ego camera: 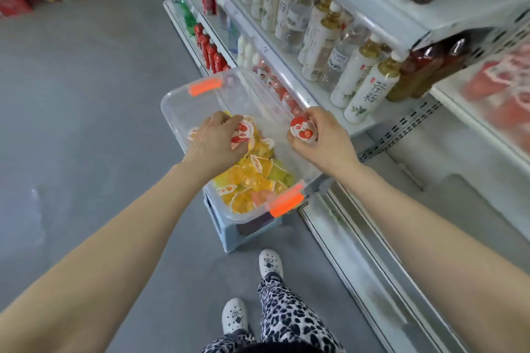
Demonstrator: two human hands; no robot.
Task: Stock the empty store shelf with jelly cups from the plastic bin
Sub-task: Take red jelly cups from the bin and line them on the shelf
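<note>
Red-lidded jelly cups (301,129) in L hand (213,143), R hand (327,140).

one plastic bin (183,106), one stool (226,235), two hands (213,146) (324,143)

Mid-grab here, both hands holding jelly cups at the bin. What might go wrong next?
1. The left hand grips several jelly cups at once; one may slip and drop to the floor.
2. The plastic bin overhangs the small stool under it; leaning on its rim might tip it.
3. The right hand holds a strawberry cup near the shelf edge, close to tall bottles; a hasty reach could knock one over.
</note>
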